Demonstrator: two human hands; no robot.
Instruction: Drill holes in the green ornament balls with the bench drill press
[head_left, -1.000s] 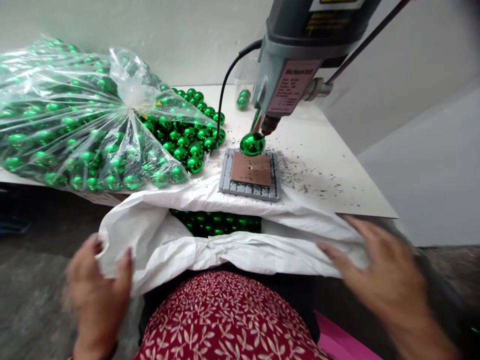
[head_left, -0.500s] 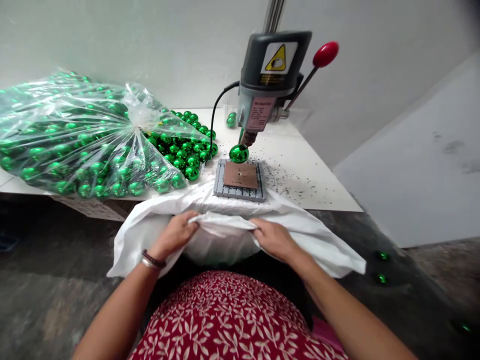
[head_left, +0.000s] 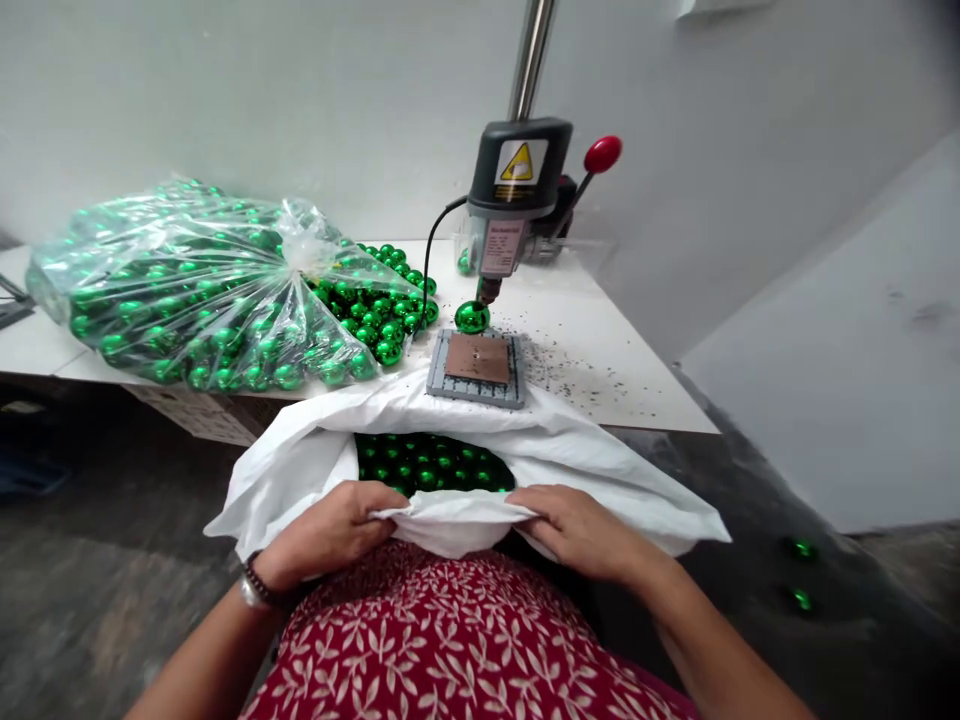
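Note:
A white sack (head_left: 630, 485) hangs at the table's front edge with its mouth pulled open toward me. Many shiny green balls (head_left: 426, 475) show inside it. My left hand (head_left: 334, 525) is closed on the near rim of the sack, and my right hand (head_left: 577, 525) pinches the same rim a little to the right. Just beyond the sack stands a small bench drill press (head_left: 517, 180) with a red-knobbed lever (head_left: 602, 154). One green ball (head_left: 472, 317) sits beneath its chuck, above the brown plate (head_left: 477, 358) on the grey base (head_left: 475, 398).
At left, a knotted clear plastic bag (head_left: 187, 290) full of green balls covers much of the white table (head_left: 622, 360). Loose green balls (head_left: 386, 320) lie beside it. Dark shavings surround the base. A clear container (head_left: 581, 250) stands behind the drill. Two green balls (head_left: 802, 575) lie on the floor.
Both hands have drawn the near rim of the sack toward my body. Its mouth now gapes, and the green balls inside have come into view. The camera view has shifted slightly.

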